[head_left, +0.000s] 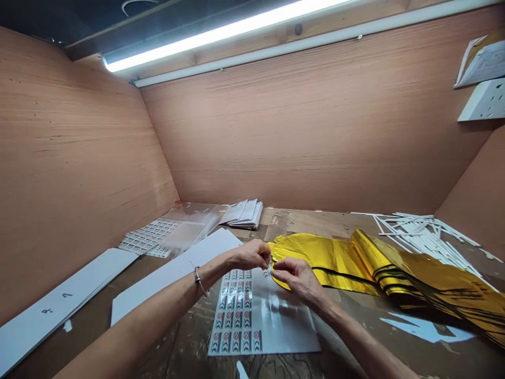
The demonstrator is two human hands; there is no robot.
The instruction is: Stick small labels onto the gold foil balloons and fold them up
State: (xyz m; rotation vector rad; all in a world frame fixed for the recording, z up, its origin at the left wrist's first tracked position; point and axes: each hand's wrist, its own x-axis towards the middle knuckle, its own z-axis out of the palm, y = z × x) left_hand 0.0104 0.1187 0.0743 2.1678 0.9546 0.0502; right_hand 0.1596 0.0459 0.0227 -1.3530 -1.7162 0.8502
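Note:
My left hand (252, 254) is closed in a pinch at the left tip of a shiny gold foil sheet (315, 250), perhaps a flat foil balloon. Just right of it, my right hand (298, 279) has its thumb and fingers drawn together over the same tip. What either pinch holds is too small to make out. Beneath both hands lies a sticker sheet (236, 310), with rows of small CE and warning labels at left and bare shiny backing at right. More gold foil pieces (426, 273) lie folded in a layered stack to the right.
White cards (177, 268) and a long white board (63, 300) lie at left. Behind are more label sheets (152, 234), clear plastic bags (193, 226) and a leaflet stack (242, 213). White sticks (430, 237) are heaped back right. A power socket (485, 100) hangs on the right.

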